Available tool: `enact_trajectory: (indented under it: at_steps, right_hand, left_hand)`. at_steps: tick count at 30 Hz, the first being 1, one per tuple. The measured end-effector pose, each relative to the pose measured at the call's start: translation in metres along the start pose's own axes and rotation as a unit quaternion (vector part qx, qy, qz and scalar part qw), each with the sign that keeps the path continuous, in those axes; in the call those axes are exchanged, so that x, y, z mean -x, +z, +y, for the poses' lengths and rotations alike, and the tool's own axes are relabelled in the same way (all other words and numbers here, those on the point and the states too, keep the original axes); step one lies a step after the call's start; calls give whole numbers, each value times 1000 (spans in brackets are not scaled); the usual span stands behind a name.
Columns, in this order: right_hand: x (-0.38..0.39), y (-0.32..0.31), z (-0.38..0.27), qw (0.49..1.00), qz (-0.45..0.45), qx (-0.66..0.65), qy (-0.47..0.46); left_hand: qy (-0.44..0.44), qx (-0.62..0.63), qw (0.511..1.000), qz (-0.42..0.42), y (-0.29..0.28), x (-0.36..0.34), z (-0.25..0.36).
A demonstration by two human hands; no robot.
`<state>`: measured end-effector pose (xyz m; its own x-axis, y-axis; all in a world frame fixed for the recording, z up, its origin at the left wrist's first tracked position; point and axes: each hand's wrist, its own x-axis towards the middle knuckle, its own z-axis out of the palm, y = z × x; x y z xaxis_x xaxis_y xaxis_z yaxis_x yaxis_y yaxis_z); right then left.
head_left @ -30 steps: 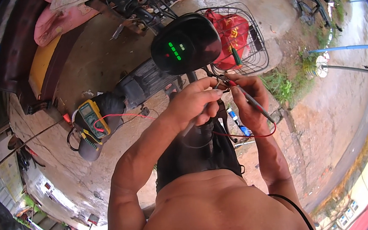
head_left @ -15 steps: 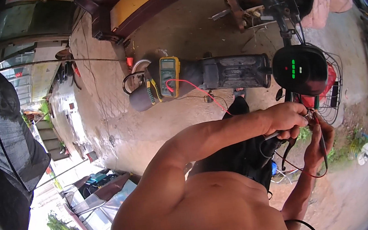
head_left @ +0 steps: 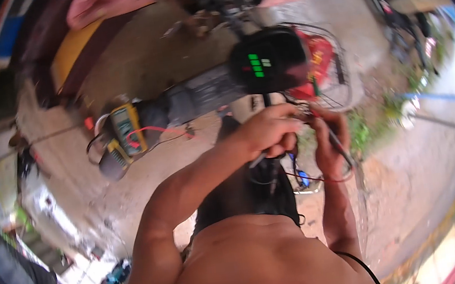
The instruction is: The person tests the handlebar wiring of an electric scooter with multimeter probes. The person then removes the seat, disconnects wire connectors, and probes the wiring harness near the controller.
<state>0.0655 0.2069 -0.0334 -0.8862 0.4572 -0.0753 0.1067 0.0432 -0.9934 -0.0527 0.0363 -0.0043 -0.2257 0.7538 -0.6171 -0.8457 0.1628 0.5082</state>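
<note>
My left hand (head_left: 274, 130) is closed round a thin test probe (head_left: 257, 160), whose greyish end sticks out below the fingers. Close to it, my right hand (head_left: 330, 132) grips another test probe (head_left: 343, 154), dark and slender, with a reddish lead looping from it. Both sets of fingertips meet at a small bunch of wire ends (head_left: 304, 110) below the scooter's black display (head_left: 268, 60); blur and fingers hide the exact contact. Green bars glow on the display. A yellow-framed multimeter (head_left: 128, 132) lies on the scooter's seat (head_left: 112, 166), with a red lead attached.
Yellow-and-black pliers (head_left: 117, 153) rest beside the multimeter. Ahead of the display, a wire basket (head_left: 340, 91) holds a red bag (head_left: 316, 57). Pink cloth (head_left: 105, 3) hangs at the far side. Bicycles (head_left: 395, 25) stand far right, near green weeds (head_left: 360, 131).
The view has swung, so the scooter, multimeter and hands now appear further left, and more of the right side shows. Both hands stay together at the wires, still holding the probes.
</note>
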Motion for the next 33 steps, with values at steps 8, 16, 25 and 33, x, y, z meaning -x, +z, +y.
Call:
enact_trajectory:
  at_steps: [8, 16, 25, 33]
  right_hand:
    - [0, -6, 2, 985, 2, -167, 31]
    - [1, -10, 3, 977, -14, -207, 40]
    - [-1, -10, 10, 974, 8, -209, 84]
    - [0, -15, 22, 934, 9, -319, 162]
  left_hand:
    - [-10, -39, 999, -4, 2, -11, 4]
    - [-16, -32, 999, 4, 8, -10, 4]
    - [-20, -40, 999, 12, 7, -9, 6]
    - [-22, -42, 999, 14, 7, -9, 5]
